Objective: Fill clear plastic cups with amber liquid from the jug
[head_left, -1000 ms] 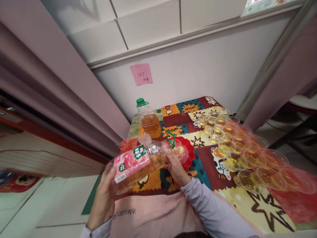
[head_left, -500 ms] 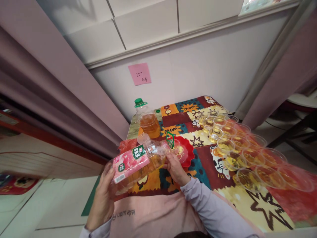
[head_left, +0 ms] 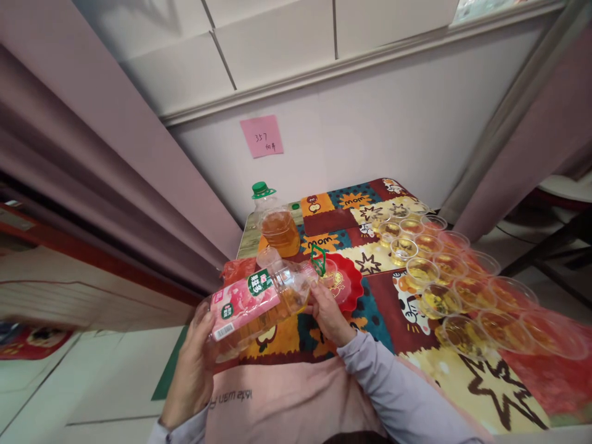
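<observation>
A clear plastic juice bottle (head_left: 245, 302) with a pink label lies tilted in both hands, its neck toward the right. My left hand (head_left: 197, 351) is closed around the base end. My right hand (head_left: 326, 308) grips the neck, and a green handle ring (head_left: 318, 260) hangs at the mouth. Amber liquid lies along the bottle's lower side and into the neck. Beyond the mouth sits a red scalloped plate (head_left: 356, 290) with a clear cup on it, partly hidden by the bottle and my right hand. I cannot tell whether liquid is flowing out.
Several clear cups (head_left: 423, 271) of yellowish liquid stand in rows on the right of the patterned tablecloth (head_left: 383, 308). A second bottle (head_left: 280, 231) with a green cap stands behind the held one. Red plastic (head_left: 238, 269) lies at the table's left edge. A wall (head_left: 361, 135) rises behind.
Hands and bottle hold nearly the same position and tilt. The whole view has shifted very slightly.
</observation>
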Tool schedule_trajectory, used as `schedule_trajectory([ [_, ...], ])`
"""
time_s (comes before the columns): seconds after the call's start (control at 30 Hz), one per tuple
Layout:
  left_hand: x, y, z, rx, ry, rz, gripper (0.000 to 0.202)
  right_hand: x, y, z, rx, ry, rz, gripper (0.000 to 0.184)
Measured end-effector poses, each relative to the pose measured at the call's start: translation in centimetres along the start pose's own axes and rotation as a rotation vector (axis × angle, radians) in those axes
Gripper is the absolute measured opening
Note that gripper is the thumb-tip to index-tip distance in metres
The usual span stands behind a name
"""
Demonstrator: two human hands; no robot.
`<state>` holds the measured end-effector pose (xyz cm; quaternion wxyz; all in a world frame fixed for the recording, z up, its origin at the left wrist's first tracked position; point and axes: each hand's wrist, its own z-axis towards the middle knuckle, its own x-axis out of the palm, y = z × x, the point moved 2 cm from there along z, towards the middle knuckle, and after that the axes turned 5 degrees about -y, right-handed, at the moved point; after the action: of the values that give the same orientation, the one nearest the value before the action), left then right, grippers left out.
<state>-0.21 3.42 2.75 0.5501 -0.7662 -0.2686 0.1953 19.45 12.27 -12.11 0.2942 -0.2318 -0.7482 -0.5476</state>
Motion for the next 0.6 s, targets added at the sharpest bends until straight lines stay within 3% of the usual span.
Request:
schedule_trajectory([
  [0.6,0.06,0.00,0.00,0.019,0.008,-0.040,0.073,0.01,0.02,-0.04,0.010,0.027,-0.016,0.062],
])
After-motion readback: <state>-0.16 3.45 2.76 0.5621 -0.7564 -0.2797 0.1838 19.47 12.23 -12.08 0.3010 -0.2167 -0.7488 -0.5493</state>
